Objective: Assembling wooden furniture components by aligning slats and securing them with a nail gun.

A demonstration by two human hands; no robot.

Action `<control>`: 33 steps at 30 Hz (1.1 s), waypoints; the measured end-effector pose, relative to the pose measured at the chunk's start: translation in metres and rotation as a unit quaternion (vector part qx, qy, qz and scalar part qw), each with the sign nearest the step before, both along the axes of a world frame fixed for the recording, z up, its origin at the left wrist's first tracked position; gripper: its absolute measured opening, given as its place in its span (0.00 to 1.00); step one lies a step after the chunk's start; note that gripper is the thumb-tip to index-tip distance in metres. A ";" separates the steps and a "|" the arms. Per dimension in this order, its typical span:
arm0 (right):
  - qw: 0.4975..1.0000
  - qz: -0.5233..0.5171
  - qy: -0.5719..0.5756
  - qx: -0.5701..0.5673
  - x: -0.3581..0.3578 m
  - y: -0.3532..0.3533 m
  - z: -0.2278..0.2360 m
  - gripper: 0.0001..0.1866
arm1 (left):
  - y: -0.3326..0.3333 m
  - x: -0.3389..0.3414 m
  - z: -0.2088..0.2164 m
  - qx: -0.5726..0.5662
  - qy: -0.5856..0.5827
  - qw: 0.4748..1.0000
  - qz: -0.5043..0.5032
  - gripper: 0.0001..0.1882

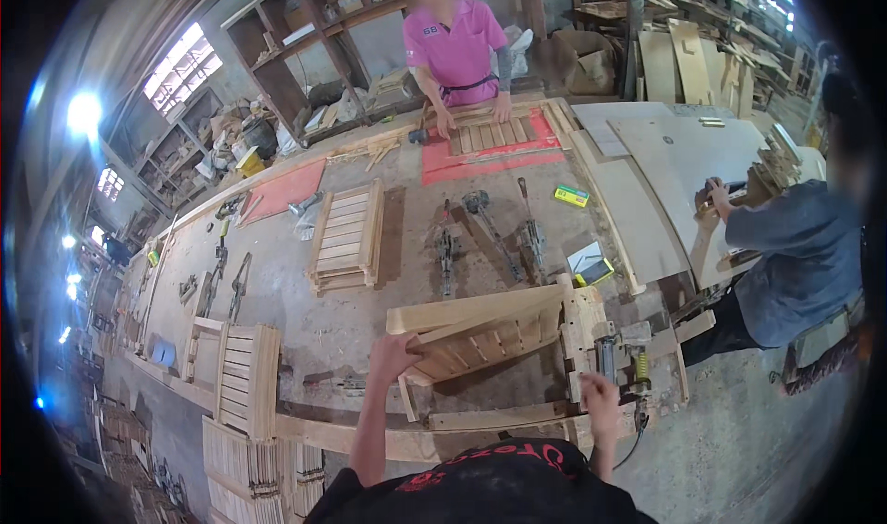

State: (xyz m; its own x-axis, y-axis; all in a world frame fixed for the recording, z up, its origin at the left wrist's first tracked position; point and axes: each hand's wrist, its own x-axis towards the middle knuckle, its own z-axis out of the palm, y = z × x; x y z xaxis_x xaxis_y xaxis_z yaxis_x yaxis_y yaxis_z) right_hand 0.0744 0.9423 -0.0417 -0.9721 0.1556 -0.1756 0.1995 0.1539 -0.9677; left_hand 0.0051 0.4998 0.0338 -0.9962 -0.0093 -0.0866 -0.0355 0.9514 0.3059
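A wooden slatted frame [480, 335] stands tilted on its edge at the near side of the workbench. My left hand [393, 354] is closed around its left end. The frame's right end lies against a wooden block jig [582, 319]. Beside that jig is a metal cylinder clamp [605, 362] with a yellow coiled hose [641, 365]. Just below the clamp, my right hand [599, 395] has its fingers curled; whatever they may hold is too small to make out.
Slatted panels [346, 233] lie stacked mid-bench, with another stack [248, 376] at the near left. Several bar clamps [445, 247] lie beyond my frame. Across the bench, a person in pink [457, 48] handles a slatted panel [490, 136]. Another person [799, 247] works at the right.
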 end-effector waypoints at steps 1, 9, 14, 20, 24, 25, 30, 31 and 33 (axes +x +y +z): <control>0.992 0.012 -0.056 -0.111 0.018 -0.006 0.008 0.15 | 0.003 -0.001 -0.001 -0.003 0.002 1.000 0.000 0.21; 0.879 0.080 0.449 -0.142 -0.002 -0.006 0.327 0.28 | -0.012 0.006 0.003 -0.003 0.035 0.999 0.016 0.24; 0.689 0.233 0.680 -0.090 -0.045 -0.022 0.357 0.21 | -0.009 0.011 0.000 -0.058 0.048 0.997 -0.007 0.25; 0.938 0.086 0.314 -0.119 -0.063 -0.036 0.182 0.19 | 0.028 0.040 0.017 0.061 0.151 0.987 -0.011 0.14; 0.989 0.059 0.129 -0.039 0.024 -0.048 0.119 0.11 | 0.060 0.058 0.054 0.006 0.176 0.984 -0.030 0.13; 0.993 0.062 0.100 0.020 0.042 -0.059 0.128 0.10 | 0.061 0.060 0.066 -0.022 0.183 0.981 -0.054 0.13; 0.999 0.033 0.030 -0.030 0.045 -0.052 0.013 0.22 | 0.023 0.099 0.144 0.097 0.247 0.964 -0.001 0.13; 0.999 0.017 -0.007 0.027 0.037 -0.075 0.030 0.32 | 0.009 0.108 0.157 0.142 0.281 0.949 0.033 0.13; 0.994 0.099 0.030 0.017 0.036 -0.125 0.075 0.42 | -0.024 0.130 0.169 0.162 0.269 0.946 0.079 0.15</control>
State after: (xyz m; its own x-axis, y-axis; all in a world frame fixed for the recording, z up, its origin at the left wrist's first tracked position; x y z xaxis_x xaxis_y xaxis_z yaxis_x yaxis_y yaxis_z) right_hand 0.1104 0.8175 0.0329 -0.9929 -0.0351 -0.1135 0.1033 0.2174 -0.9706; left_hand 0.1352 0.4757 0.2023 -0.8854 -0.2222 0.4083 0.0733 0.8007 0.5946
